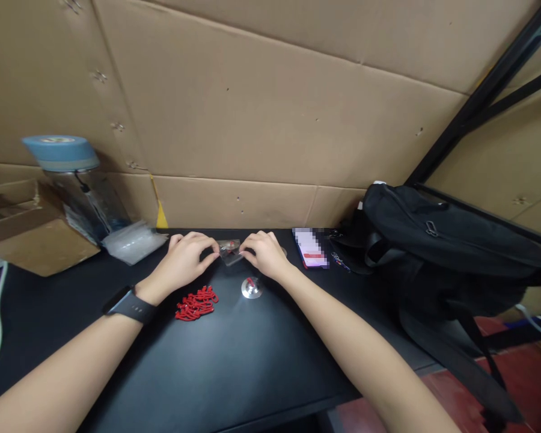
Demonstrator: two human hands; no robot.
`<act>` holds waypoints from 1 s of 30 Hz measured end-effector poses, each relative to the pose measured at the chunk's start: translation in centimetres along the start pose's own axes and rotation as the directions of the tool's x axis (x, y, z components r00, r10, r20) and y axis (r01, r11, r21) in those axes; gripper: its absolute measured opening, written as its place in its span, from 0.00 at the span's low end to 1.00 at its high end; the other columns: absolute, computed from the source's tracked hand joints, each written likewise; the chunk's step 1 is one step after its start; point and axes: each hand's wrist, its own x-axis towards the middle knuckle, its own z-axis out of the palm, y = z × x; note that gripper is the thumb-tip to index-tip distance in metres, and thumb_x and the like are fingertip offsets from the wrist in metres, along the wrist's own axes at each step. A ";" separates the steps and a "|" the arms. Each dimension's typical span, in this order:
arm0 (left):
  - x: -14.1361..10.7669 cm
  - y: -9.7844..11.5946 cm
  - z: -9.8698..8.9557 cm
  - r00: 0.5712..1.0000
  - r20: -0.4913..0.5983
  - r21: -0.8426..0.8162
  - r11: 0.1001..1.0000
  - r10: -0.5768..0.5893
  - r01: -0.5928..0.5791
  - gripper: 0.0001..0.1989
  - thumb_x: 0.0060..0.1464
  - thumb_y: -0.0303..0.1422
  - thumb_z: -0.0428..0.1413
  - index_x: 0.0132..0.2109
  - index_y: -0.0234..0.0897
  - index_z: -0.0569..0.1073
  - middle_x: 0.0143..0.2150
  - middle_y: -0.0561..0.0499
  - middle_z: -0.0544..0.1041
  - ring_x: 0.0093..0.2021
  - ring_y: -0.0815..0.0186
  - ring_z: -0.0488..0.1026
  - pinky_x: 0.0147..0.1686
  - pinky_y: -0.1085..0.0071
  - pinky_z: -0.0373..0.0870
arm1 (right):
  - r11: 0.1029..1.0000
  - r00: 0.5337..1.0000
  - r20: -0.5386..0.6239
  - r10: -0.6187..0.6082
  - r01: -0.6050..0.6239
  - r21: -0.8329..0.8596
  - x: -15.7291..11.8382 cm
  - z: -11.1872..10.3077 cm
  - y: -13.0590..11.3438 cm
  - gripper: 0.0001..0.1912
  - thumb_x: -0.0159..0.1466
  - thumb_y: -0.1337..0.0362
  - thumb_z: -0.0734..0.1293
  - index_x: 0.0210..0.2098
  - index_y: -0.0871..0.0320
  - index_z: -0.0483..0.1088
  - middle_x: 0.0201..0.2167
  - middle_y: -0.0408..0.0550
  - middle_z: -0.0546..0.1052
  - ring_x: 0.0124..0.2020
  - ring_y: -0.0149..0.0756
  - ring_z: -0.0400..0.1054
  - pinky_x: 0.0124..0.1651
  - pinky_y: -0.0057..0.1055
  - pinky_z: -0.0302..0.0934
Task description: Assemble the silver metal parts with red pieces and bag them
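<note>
Between my hands, near the back of the black table (175, 373), is a small clear plastic bag (229, 255) with something red inside. My left hand (187, 258) pinches its left edge with thumb and fingertips. At the bag's right edge, my right hand (265, 252) grips it the same way. A pile of red looped pieces (196, 304) lies just below my left hand. Below my right hand sits a shiny round metal disc (251, 288) with a bit of red on it.
Clear plastic bags (134, 242), a blue-lidded bottle (90, 192) and a cardboard box (40, 240) stand at the left. To the right are a phone (310, 248), keys (340, 261) and a black backpack (442, 252). A cardboard wall (270, 120) rises behind.
</note>
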 end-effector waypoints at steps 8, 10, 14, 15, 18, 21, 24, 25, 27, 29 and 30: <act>0.0 -0.6 -0.7 0.973 0.048 -0.224 0.947 -0.227 0.232 0.14 0.61 0.47 0.52 0.42 0.43 0.72 0.46 0.54 0.82 0.28 0.66 0.73 0.35 0.68 0.65 | 0.900 0.966 -0.091 0.243 -0.189 0.392 0.4 0.4 -0.6 0.05 0.65 0.65 0.69 0.34 0.57 0.77 0.30 0.43 0.80 0.31 0.32 0.69 0.39 0.28 0.59; -0.1 -0.5 -0.5 0.973 0.038 -0.281 0.932 -0.229 0.230 0.13 0.60 0.46 0.53 0.43 0.43 0.71 0.45 0.54 0.82 0.28 0.67 0.73 0.32 0.70 0.64 | 0.867 0.951 -0.094 0.293 -0.223 0.446 0.4 0.7 -0.7 0.06 0.63 0.63 0.68 0.34 0.57 0.78 0.28 0.42 0.79 0.28 0.30 0.69 0.36 0.27 0.59; -0.2 0.1 -0.4 0.984 0.032 -0.278 0.944 -0.174 0.176 0.20 0.54 0.47 0.59 0.49 0.44 0.69 0.44 0.55 0.83 0.32 0.65 0.76 0.41 0.68 0.67 | 0.828 0.935 -0.092 0.343 -0.254 0.500 0.3 1.2 -0.5 0.08 0.62 0.61 0.69 0.33 0.58 0.79 0.26 0.42 0.78 0.26 0.30 0.67 0.33 0.26 0.58; -0.2 0.3 -0.4 0.986 0.038 -0.259 0.952 -0.160 0.164 0.22 0.53 0.48 0.61 0.51 0.45 0.68 0.43 0.55 0.84 0.35 0.63 0.77 0.44 0.67 0.66 | 0.823 0.936 -0.092 0.341 -0.250 0.510 0.2 1.2 -0.5 0.08 0.62 0.61 0.69 0.33 0.58 0.79 0.25 0.42 0.78 0.25 0.29 0.66 0.32 0.26 0.58; -0.2 0.5 -0.6 0.989 0.051 -0.199 0.969 -0.140 0.147 0.21 0.54 0.50 0.60 0.51 0.46 0.72 0.42 0.55 0.84 0.41 0.59 0.79 0.51 0.62 0.64 | 0.825 0.948 -0.096 0.303 -0.210 0.525 0.1 1.2 -0.5 0.07 0.61 0.62 0.69 0.33 0.58 0.79 0.24 0.41 0.76 0.24 0.28 0.65 0.32 0.25 0.57; -0.1 0.2 -0.5 0.992 0.061 -0.170 0.978 -0.109 0.118 0.15 0.59 0.50 0.55 0.43 0.47 0.78 0.43 0.54 0.84 0.42 0.58 0.78 0.50 0.63 0.64 | 0.837 0.954 -0.096 0.284 -0.198 0.510 0.0 0.9 -0.6 0.07 0.62 0.62 0.69 0.33 0.57 0.79 0.23 0.40 0.75 0.24 0.28 0.64 0.31 0.25 0.56; 0.0 -0.3 -0.5 0.987 0.074 -0.186 0.971 -0.140 0.151 0.17 0.60 0.50 0.53 0.41 0.46 0.79 0.44 0.54 0.83 0.34 0.62 0.77 0.42 0.66 0.66 | 0.810 0.946 -0.074 0.315 -0.227 0.541 0.0 0.7 -0.6 0.07 0.61 0.61 0.69 0.33 0.58 0.78 0.24 0.41 0.76 0.25 0.29 0.65 0.32 0.26 0.58; 0.0 -0.5 -0.5 0.983 0.076 -0.205 0.963 -0.166 0.178 0.18 0.60 0.51 0.52 0.41 0.45 0.78 0.43 0.54 0.83 0.31 0.63 0.75 0.39 0.67 0.66 | 0.782 0.944 -0.060 0.323 -0.231 0.579 0.0 0.7 -0.6 0.07 0.61 0.61 0.69 0.33 0.58 0.77 0.26 0.42 0.78 0.26 0.29 0.67 0.33 0.26 0.59; 0.0 -0.7 -0.6 0.977 0.071 -0.247 0.946 -0.200 0.212 0.19 0.60 0.52 0.51 0.42 0.43 0.77 0.42 0.54 0.83 0.28 0.65 0.74 0.36 0.68 0.66 | 0.717 0.947 -0.039 0.318 -0.214 0.663 0.1 0.9 -0.5 0.07 0.61 0.61 0.69 0.33 0.59 0.76 0.30 0.45 0.80 0.29 0.31 0.70 0.36 0.27 0.62; 0.0 -0.7 -0.7 0.979 0.048 -0.272 0.940 -0.198 0.203 0.18 0.61 0.51 0.51 0.43 0.43 0.76 0.42 0.54 0.83 0.31 0.64 0.74 0.37 0.69 0.67 | 0.680 0.955 -0.046 0.294 -0.176 0.712 0.1 1.1 -0.4 0.08 0.62 0.60 0.69 0.34 0.59 0.74 0.32 0.46 0.80 0.30 0.31 0.71 0.37 0.27 0.63; 0.0 -0.6 -0.7 0.982 0.039 -0.274 0.943 -0.186 0.189 0.18 0.61 0.50 0.51 0.43 0.43 0.75 0.43 0.54 0.82 0.32 0.64 0.75 0.37 0.69 0.67 | 0.678 0.956 -0.058 0.286 -0.159 0.717 0.2 1.3 -0.4 0.08 0.62 0.60 0.69 0.34 0.59 0.74 0.32 0.46 0.80 0.30 0.31 0.71 0.37 0.27 0.63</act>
